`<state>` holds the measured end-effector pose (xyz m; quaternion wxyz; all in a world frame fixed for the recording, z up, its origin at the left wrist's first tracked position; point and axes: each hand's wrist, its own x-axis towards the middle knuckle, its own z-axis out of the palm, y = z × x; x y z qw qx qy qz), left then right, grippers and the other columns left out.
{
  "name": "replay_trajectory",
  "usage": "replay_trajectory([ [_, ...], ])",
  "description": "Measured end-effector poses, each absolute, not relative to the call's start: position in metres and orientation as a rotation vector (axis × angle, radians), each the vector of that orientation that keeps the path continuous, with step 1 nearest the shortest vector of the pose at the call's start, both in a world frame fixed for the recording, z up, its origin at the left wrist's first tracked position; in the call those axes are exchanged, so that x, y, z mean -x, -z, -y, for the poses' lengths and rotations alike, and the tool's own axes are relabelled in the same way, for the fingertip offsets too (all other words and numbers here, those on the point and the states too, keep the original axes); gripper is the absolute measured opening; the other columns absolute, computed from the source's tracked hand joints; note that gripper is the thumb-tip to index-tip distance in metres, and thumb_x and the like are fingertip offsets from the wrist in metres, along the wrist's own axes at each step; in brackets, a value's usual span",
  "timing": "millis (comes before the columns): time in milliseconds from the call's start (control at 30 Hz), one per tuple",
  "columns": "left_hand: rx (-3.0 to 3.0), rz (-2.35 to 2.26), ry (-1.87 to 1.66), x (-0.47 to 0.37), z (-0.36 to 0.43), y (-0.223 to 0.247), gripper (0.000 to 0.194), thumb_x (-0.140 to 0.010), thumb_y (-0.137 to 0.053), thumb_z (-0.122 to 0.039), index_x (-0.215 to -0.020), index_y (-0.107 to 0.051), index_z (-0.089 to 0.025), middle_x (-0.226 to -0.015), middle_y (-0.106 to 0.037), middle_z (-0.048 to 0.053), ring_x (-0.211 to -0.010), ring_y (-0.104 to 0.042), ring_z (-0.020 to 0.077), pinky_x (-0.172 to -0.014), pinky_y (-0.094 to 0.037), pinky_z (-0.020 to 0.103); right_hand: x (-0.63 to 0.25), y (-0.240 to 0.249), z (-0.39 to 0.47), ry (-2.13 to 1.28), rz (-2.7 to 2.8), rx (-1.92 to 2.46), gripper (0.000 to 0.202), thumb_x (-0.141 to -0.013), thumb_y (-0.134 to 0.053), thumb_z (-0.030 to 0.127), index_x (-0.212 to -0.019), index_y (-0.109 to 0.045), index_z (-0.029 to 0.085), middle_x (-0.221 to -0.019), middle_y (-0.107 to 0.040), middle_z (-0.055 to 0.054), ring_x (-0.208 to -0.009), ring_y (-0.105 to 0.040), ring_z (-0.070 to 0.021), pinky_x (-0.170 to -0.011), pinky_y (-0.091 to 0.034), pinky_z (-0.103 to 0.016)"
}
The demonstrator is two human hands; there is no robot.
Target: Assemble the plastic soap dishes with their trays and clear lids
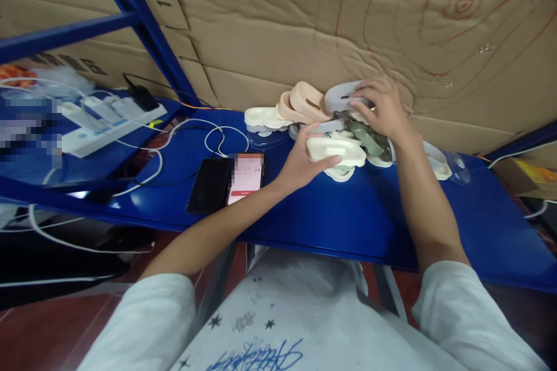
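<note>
My left hand (pixel 300 161) is closed round the side of a cream oval plastic piece (pixel 335 151), its thumb along the near edge. Beneath that piece, part of a pale green and cream one (pixel 340 171) shows. My right hand (pixel 385 107) grips a grey oval plastic piece with a slot (pixel 342 95) at the back of the pile, fingers over its right end. Peach oval rings (pixel 307 101) lean beside it on the left. Further left, a cream oval piece (pixel 263 116) lies on a grey one. Dark green pieces (pixel 365 138) sit between my hands, partly hidden.
The pile lies on a blue metal table (pixel 348 214) against a cardboard wall (pixel 270 29). Left of my forearm are a black phone (pixel 208 185) and a lit phone (pixel 246 177). White cables run to a power strip (pixel 113 124). A clear plastic piece (pixel 459 169) lies at right.
</note>
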<state>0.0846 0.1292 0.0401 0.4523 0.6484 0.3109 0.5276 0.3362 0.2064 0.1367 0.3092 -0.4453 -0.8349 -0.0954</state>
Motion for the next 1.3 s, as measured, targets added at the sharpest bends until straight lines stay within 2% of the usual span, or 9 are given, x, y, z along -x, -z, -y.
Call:
replay_trajectory([
  [167, -1.708, -0.769, -1.389, -0.085, -0.122, -0.050, 0.070, -0.080, -0.090, -0.059, -0.133, -0.058, -0.025, -0.144, -0.064, 0.010, -0.136, -0.061, 0.0299, -0.118, -0.048, 0.046, -0.332, -0.139, -0.193, 0.235, 2.157, 1.218, 0.041, -0.105, -0.057, 0.056, -0.131, -0.075, 0.031, -0.164, -0.054, -0.008, -0.156, -0.041, -0.0384, -0.128, -0.028, -0.069],
  [267, -1.652, -0.801, -1.469, -0.081, -0.128, -0.053, 0.065, -0.083, -0.085, -0.066, -0.127, -0.059, -0.026, -0.136, -0.067, 0.008, -0.129, -0.064, 0.0287, -0.112, -0.051, 0.046, -0.318, -0.154, -0.162, -0.119, 2.266, 1.028, 0.041, -0.108, -0.052, 0.055, -0.135, -0.074, 0.032, -0.153, -0.065, -0.005, -0.147, -0.056, -0.0308, -0.126, -0.040, -0.058],
  [400, -1.557, -0.816, -1.618, -0.077, -0.133, -0.055, 0.065, -0.086, -0.079, -0.073, -0.125, -0.055, -0.028, -0.135, -0.064, 0.007, -0.129, -0.063, 0.0279, -0.113, -0.052, 0.046, -0.302, -0.168, -0.134, -0.531, 2.541, 0.852, 0.041, -0.100, -0.068, 0.057, -0.133, -0.077, 0.034, -0.133, -0.077, 0.000, -0.124, -0.072, -0.0266, -0.111, -0.054, -0.045],
  [633, -1.555, -0.659, -1.616, -0.077, -0.135, -0.055, 0.078, -0.091, -0.078, -0.069, -0.149, -0.036, -0.037, -0.165, -0.042, 0.007, -0.152, -0.046, 0.0337, -0.123, -0.048, 0.050, -0.295, -0.173, -0.125, -0.140, 2.427, 0.996, 0.030, -0.104, -0.061, 0.054, -0.113, -0.081, 0.033, -0.112, -0.081, -0.002, -0.107, -0.073, -0.0303, -0.101, -0.052, -0.049],
  [767, -1.540, -0.604, -1.583, -0.079, -0.139, -0.046, 0.081, -0.095, -0.077, -0.062, -0.155, -0.026, -0.044, -0.173, -0.027, 0.007, -0.143, -0.058, 0.0319, -0.117, -0.053, 0.052, -0.294, -0.179, -0.139, 0.201, 2.295, 1.110, 0.036, -0.108, -0.053, 0.055, -0.116, -0.076, 0.029, -0.119, -0.078, -0.008, -0.116, -0.068, -0.0353, -0.106, -0.045, -0.059],
  [900, -1.739, -0.652, -1.392, -0.082, -0.130, -0.039, 0.057, -0.099, -0.071, -0.046, -0.148, -0.042, -0.033, -0.160, -0.044, 0.011, -0.134, -0.064, 0.0266, -0.108, -0.059, 0.044, -0.291, -0.175, -0.179, 0.431, 2.237, 1.276, 0.048, -0.112, -0.040, 0.058, -0.120, -0.073, 0.025, -0.128, -0.074, -0.013, -0.125, -0.060, -0.0385, -0.110, -0.035, -0.070],
  [1033, -2.277, -0.623, -1.105, -0.085, -0.111, -0.035, 0.038, -0.102, -0.063, -0.028, -0.139, -0.058, -0.024, -0.156, -0.050, 0.014, -0.140, -0.059, 0.0278, -0.108, -0.058, 0.042, -0.287, -0.163, -0.215, 0.398, 2.301, 1.304, 0.044, -0.113, -0.039, 0.055, -0.113, -0.073, 0.027, -0.123, -0.077, -0.007, -0.118, -0.061, -0.0305, -0.117, -0.031, -0.068],
  [1233, -2.990, -0.700, -0.608, -0.086, -0.101, -0.029, 0.029, -0.107, -0.059, -0.025, -0.133, -0.066, -0.018, -0.146, -0.062, 0.015, -0.127, -0.067, 0.0308, -0.106, -0.053, 0.044, -0.293, -0.147, -0.191, 0.418, 2.281, 1.163, 0.042, -0.112, -0.040, 0.047, -0.145, -0.062, 0.032, -0.153, -0.064, -0.006, -0.144, -0.051, -0.0360, -0.122, -0.029, -0.066],
  [1300, -3.051, -0.734, -0.507, -0.084, -0.104, -0.028, 0.026, -0.106, -0.062, -0.027, -0.129, -0.069, -0.017, -0.137, -0.067, 0.014, -0.121, -0.069, 0.0294, -0.101, -0.052, 0.041, -0.301, -0.133, -0.166, 0.385, 2.244, 1.141, 0.042, -0.113, -0.037, 0.045, -0.145, -0.061, 0.038, -0.146, -0.068, -0.005, -0.140, -0.055, -0.0341, -0.119, -0.035, -0.062],
])
